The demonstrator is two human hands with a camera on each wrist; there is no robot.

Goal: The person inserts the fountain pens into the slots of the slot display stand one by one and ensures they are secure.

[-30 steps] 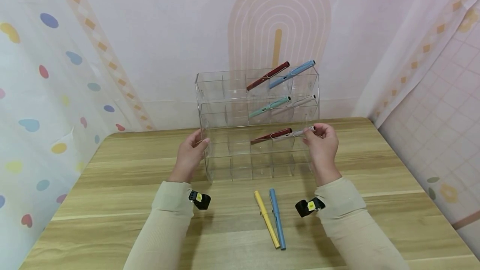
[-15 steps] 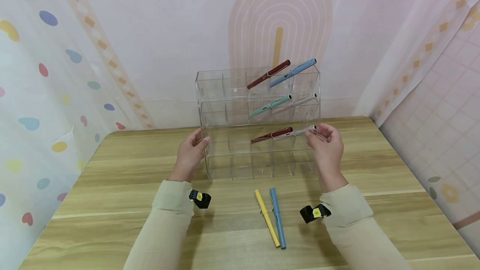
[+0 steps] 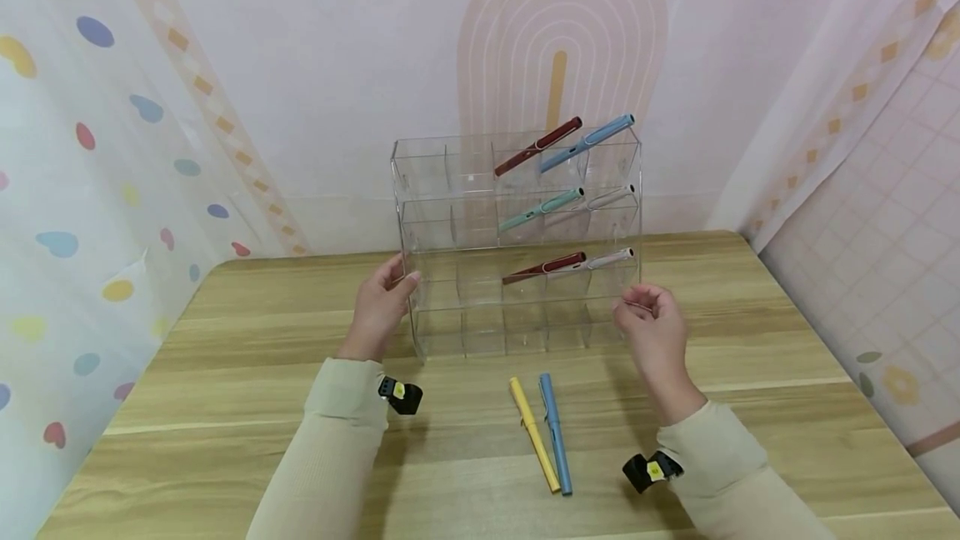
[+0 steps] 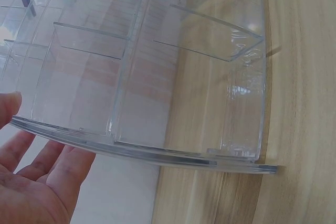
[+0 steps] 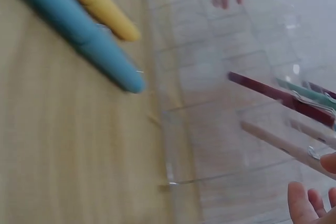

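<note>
A clear acrylic pen rack point(image 3: 480, 307) with stepped tiers stands on the wooden table. My left hand point(image 3: 380, 307) holds its left side panel point(image 4: 157, 155), thumb on the front side and fingers behind. By the rack's lower right edge is my right hand point(image 3: 651, 332), its fingers loosely bent and holding nothing; in the right wrist view the thumb and fingers are apart. The third tier bears a dark red pen point(image 3: 543, 268) and a pale pen point(image 3: 607, 260). Above them lie a mint green pen point(image 3: 542, 210) and another pale pen point(image 3: 611, 198).
On the top tier lean another dark red pen point(image 3: 538, 147) and a light blue pen point(image 3: 588, 142). A yellow pen point(image 3: 535, 436) and a blue pen point(image 3: 556, 436) lie side by side in front of the rack. A patterned curtain point(image 3: 337, 65) hangs behind the table point(image 3: 247, 382).
My right hand has let go of the pale pen on the third tier and moved down and slightly right. The left hand stays on the rack's side.
</note>
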